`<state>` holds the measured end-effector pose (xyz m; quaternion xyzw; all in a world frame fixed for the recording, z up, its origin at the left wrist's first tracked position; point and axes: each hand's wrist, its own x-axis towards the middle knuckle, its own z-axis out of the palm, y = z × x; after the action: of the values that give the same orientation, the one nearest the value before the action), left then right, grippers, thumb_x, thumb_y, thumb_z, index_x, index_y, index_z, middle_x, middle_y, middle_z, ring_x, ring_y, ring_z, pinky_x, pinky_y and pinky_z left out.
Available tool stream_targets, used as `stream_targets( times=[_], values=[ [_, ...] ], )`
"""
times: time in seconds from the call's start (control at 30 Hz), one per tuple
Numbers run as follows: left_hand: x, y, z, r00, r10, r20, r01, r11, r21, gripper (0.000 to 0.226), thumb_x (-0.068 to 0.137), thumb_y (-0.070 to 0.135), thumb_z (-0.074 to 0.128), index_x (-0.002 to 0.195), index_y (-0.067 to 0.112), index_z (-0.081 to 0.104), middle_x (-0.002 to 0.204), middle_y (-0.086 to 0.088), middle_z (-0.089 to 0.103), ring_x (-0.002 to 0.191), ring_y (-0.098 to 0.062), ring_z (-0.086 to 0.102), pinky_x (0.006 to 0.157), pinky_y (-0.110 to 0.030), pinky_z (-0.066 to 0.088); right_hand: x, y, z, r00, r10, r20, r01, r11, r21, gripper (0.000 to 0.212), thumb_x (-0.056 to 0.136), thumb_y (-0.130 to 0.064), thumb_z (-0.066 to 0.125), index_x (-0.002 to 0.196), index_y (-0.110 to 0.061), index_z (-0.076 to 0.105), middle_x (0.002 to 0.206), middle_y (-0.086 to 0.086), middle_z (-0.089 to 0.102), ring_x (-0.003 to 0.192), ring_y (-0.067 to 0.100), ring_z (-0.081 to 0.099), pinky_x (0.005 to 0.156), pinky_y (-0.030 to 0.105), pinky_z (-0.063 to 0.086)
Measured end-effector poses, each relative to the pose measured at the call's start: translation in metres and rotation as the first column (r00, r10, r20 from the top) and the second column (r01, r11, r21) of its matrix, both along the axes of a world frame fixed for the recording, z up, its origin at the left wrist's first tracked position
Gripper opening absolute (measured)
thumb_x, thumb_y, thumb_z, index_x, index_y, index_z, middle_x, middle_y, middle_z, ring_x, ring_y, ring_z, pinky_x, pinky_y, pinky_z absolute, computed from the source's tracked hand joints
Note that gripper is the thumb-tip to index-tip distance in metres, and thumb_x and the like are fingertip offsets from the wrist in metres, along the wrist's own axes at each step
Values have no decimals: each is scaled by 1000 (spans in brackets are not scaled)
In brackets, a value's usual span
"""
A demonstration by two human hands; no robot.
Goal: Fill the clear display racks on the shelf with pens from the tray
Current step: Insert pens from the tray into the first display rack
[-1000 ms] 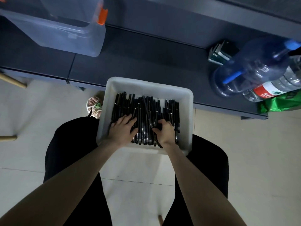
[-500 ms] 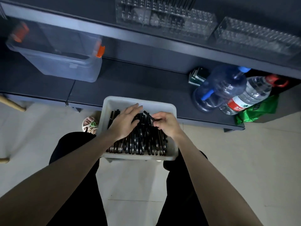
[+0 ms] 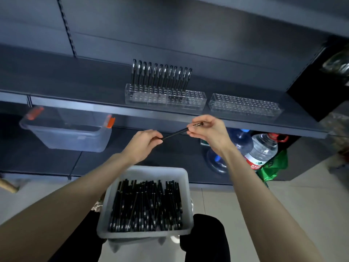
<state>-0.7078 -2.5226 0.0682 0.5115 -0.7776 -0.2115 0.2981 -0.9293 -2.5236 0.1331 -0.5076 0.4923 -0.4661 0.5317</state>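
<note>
One black pen (image 3: 174, 133) is held in the air between both hands, just below the shelf edge (image 3: 170, 115). My left hand (image 3: 142, 143) pinches its lower end and my right hand (image 3: 206, 130) pinches its upper end. On my lap a white tray (image 3: 184, 178) holds several black pens (image 3: 146, 205). On the shelf the left clear rack (image 3: 196, 99) has a back row of several upright pens (image 3: 161, 75). The right clear rack (image 3: 243, 105) holds none.
A clear storage box with orange clips (image 3: 69, 132) sits on the lower shelf at left. Two water bottles (image 3: 262, 150) and a green bag (image 3: 273, 165) lie at the lower right. A black box (image 3: 319, 82) stands at the shelf's right end.
Both hands have left the tray and risen toward the shelf with one pen held between them. The view has tilted up, bringing the racks into sight.
</note>
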Motion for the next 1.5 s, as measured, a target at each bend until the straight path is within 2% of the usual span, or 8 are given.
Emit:
stream_targets(
  times=[0.23,0.33,0.5,0.6,0.8,1.03,1.33,1.5],
  values=[
    [-36,-30,31,994,11,-110,-7,999,32,20,93,17,56,106,5,65,92,-4,70,90,-16,64,84,-26,47,14,-40,22,960,-259,107,277,936,-217,35,76,7,71,94,-17,52,67,-5,68,74,11,64,87,30,52],
    [-47,-49,38,991,41,-131,-43,999,-7,19,92,18,58,104,5,65,92,-7,71,88,-20,65,84,-33,49,13,-54,34,953,-289,95,304,918,-254,34,78,5,71,97,-17,53,74,5,65,74,16,62,78,33,57],
    [-64,-78,44,992,71,-106,-78,995,-66,21,93,19,55,108,7,62,100,-7,67,92,-21,62,81,-30,47,7,-84,41,913,-404,-59,354,856,-377,41,81,-1,70,109,-24,50,74,1,64,77,19,65,79,37,57],
    [-66,-97,44,982,180,64,-163,963,-213,31,95,21,49,125,14,53,118,-3,55,112,-23,48,93,-37,38,1,-105,44,865,-478,-152,373,815,-444,40,83,-1,66,112,-23,51,77,-1,62,71,15,62,82,35,54],
    [-54,-135,33,905,299,304,-193,923,-334,41,95,24,49,135,16,48,131,-6,46,126,-27,38,110,-47,16,-8,-150,49,795,-560,-232,357,741,-569,42,86,9,54,121,-14,52,95,0,59,75,20,63,75,27,50],
    [-47,-146,13,884,319,342,-131,871,-473,35,77,17,73,111,13,66,106,-9,62,98,-34,59,90,-56,42,0,-178,38,803,-537,-256,272,714,-645,44,85,13,52,123,-11,53,97,1,55,78,16,58,77,23,49],
    [-43,-147,9,854,333,399,-105,862,-495,41,87,33,39,114,17,66,107,-4,62,94,-29,59,90,-50,44,6,-189,9,745,-480,-463,90,761,-643,45,86,13,53,125,-9,52,99,2,51,84,22,60,83,38,53],
    [-43,-148,7,856,333,395,-106,861,-497,43,87,34,36,115,18,65,108,-4,61,94,-28,58,91,-49,43,10,-190,0,740,-476,-475,108,781,-615,46,87,12,52,126,-12,50,102,1,51,83,20,58,82,41,53]
  ],
)
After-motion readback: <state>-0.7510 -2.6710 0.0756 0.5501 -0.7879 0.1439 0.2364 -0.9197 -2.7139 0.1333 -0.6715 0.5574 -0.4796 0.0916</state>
